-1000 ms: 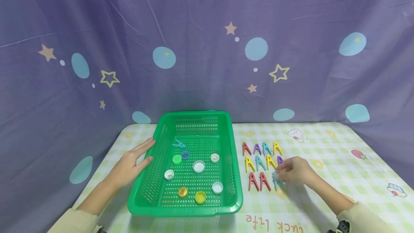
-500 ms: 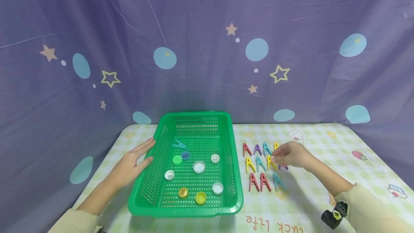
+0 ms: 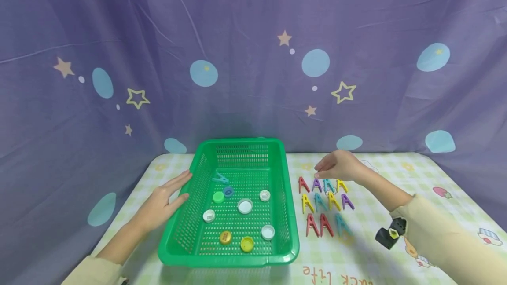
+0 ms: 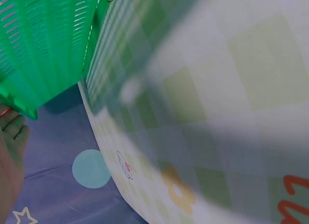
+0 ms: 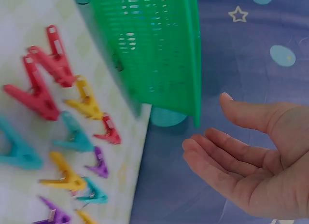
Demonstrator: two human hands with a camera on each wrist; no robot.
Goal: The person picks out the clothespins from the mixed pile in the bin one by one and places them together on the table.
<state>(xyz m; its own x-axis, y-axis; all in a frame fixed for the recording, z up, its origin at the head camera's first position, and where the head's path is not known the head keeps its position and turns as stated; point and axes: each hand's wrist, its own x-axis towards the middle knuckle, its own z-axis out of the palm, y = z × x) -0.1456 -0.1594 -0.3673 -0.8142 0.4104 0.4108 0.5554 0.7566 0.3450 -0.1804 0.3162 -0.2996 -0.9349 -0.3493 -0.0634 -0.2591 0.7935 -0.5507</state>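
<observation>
My left hand (image 3: 162,203) rests with extended fingers against the left rim of a green perforated basket (image 3: 229,260). Above the back row of plastic clothespins hovers my right hand (image 3: 340,166), its fingertips close over a purple clothespin (image 3: 317,185). In the right wrist view nothing lies between the thumb and the loosely bent fingers. Red (image 3: 326,225), yellow (image 3: 333,201) and blue (image 3: 341,223) clothespins lie in three rows right of the basket. Another purple clothespin (image 3: 347,202) ends the middle row.
Inside the basket lie several bottle caps, among them a gold cap (image 3: 225,237), a yellow cap (image 3: 247,244) and a green cap (image 3: 218,197), plus a blue clothespin (image 3: 221,178). A checked cloth (image 3: 400,184) covers the table. Behind it hangs a purple curtain (image 3: 245,25).
My right hand has moved from the front-row blue clothespin up and left to the back row, uncovering the middle-row purple clothespin. The left hand stays at the basket.
</observation>
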